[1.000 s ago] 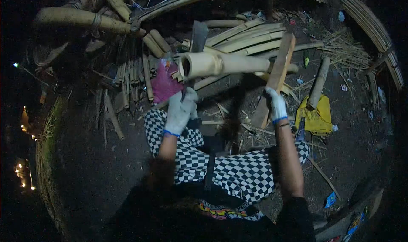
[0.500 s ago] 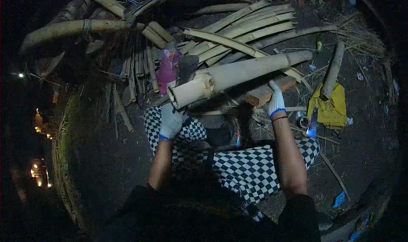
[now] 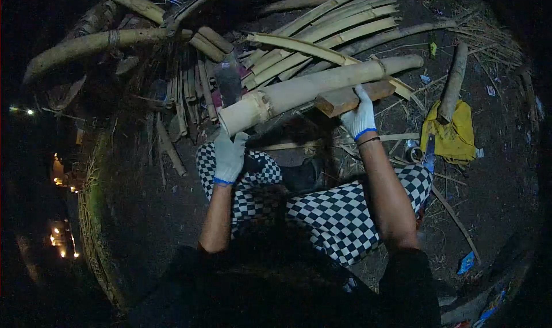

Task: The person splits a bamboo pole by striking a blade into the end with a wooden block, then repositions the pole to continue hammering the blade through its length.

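Observation:
A thick bamboo pole (image 3: 322, 86) lies slantwise before me, its cut end at the left. My left hand (image 3: 230, 157), in a white glove, is closed just below that end. In line with it, a broad dark machete blade (image 3: 227, 77) sticks out beyond the bamboo; its handle is hidden in my fist. My gloved right hand (image 3: 361, 114) grips a rectangular wooden block (image 3: 345, 100) along the near side of the pole. Fingers lie over the top of the block.
Split bamboo strips (image 3: 345, 26) are heaped beyond the pole. Shorter bamboo pieces (image 3: 184, 92) stand at the left. On the right, a round stick (image 3: 454, 80) rests on a yellow cloth or bag (image 3: 454, 135), with a knife blade (image 3: 429, 152) beside it. My legs in checkered trousers (image 3: 333, 218) are close below.
The bamboo's near end and the machete blade have shifted left. My right hand has brought the wooden block a little left and up, closer to the pole.

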Tool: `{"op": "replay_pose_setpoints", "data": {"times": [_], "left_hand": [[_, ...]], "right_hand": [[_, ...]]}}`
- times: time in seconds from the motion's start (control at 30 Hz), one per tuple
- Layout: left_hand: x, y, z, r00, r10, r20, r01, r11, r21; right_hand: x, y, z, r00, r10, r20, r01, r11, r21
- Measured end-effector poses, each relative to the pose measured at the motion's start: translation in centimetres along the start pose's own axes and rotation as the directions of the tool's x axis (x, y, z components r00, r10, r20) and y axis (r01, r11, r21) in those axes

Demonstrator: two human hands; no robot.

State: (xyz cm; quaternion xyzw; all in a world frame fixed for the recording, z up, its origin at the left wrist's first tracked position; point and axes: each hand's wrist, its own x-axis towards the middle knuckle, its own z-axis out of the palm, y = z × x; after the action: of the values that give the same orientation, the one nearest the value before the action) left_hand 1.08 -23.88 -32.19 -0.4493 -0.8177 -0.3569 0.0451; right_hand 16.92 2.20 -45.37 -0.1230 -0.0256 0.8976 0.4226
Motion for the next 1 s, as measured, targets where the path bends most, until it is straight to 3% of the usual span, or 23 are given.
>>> {"op": "replay_pose_setpoints", "data": {"times": [0.1, 0.27, 0.33, 0.5, 0.67, 0.73, 0.8, 0.87, 0.93, 0.97, 1.0], "left_hand": [[-0.5, -1.9, 0.6, 0.996, 0.091, -0.026, -0.091, 0.996, -0.022], [-0.5, -1.7, 0.9, 0.996, 0.086, -0.024, -0.087, 0.995, -0.058], [0.1, -0.5, 0.9, 0.995, 0.046, -0.085, -0.067, 0.961, -0.268], [1.3, 3.5, -0.7, 0.998, 0.065, -0.013, -0.066, 0.965, -0.255], [2.1, 7.1, -1.2, 0.996, 0.011, 0.088, 0.028, 0.901, -0.433], [2.5, 8.0, -1.7, 0.996, 0.004, 0.095, 0.036, 0.911, -0.410], [3.0, 10.9, -2.9, 0.988, 0.089, 0.130, -0.067, 0.985, -0.160], [3.3, 10.6, -2.0, 0.987, 0.147, 0.059, -0.137, 0.980, -0.142], [3.7, 10.5, -1.7, 0.976, 0.184, 0.117, -0.158, 0.966, -0.203], [4.1, 10.6, -1.5, 0.948, 0.315, 0.057, -0.301, 0.938, -0.170], [4.1, 10.9, -1.4, 0.949, 0.311, 0.048, -0.298, 0.938, -0.178]], "right_hand": [[0.5, 0.1, -0.6, 0.997, 0.011, -0.071, -0.010, 1.000, 0.011], [-0.2, -0.3, 0.2, 0.996, -0.008, -0.091, 0.009, 1.000, 0.011], [-0.3, -0.5, 0.5, 0.994, -0.025, -0.110, 0.024, 1.000, -0.015], [-0.1, -1.3, -0.4, 0.999, -0.007, -0.032, 0.008, 0.999, 0.037], [-2.5, -2.8, 2.7, 0.999, 0.015, -0.028, -0.013, 0.997, 0.071], [-2.9, -3.3, 3.2, 0.999, 0.033, -0.022, -0.032, 0.998, 0.060], [-2.7, -3.8, 3.3, 0.992, -0.102, -0.079, 0.094, 0.990, -0.101], [-2.5, -4.1, 2.4, 0.992, -0.112, -0.058, 0.110, 0.993, -0.030], [-1.8, -4.4, 1.8, 0.973, -0.199, -0.116, 0.192, 0.979, -0.067], [-2.3, -4.9, 1.6, 0.983, -0.139, -0.122, 0.127, 0.986, -0.107], [-2.0, -5.2, 1.3, 0.983, -0.141, -0.118, 0.127, 0.985, -0.120]]}}
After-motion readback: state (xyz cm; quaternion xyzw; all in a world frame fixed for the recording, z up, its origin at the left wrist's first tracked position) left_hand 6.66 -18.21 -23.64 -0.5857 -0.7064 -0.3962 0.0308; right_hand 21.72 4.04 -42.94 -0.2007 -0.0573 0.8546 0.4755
